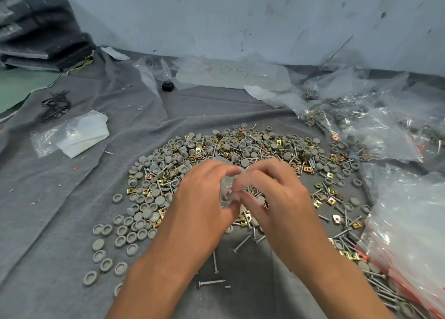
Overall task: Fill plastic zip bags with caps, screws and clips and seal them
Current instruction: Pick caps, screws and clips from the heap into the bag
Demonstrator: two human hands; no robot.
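Grey felt cloth (60,198) covers the table below a scuffed pale wall (240,12). At far left sit stacked dark felt pads (41,29), then a small bag holding white paper (72,135). Grey caps (134,222) lie loose beside a mixed heap of caps, screws and brass clips (240,147). Behind it a clear sheet (236,74) bears upside-down handwriting, seemingly "503". Over the heap, the left hand (202,198) and right hand (272,193) meet, fingers curled, both pinching a small clear zip bag (227,191); its contents are blurred. Filled bags (375,130) and empty red-striped zip bags (409,234) pile at right.
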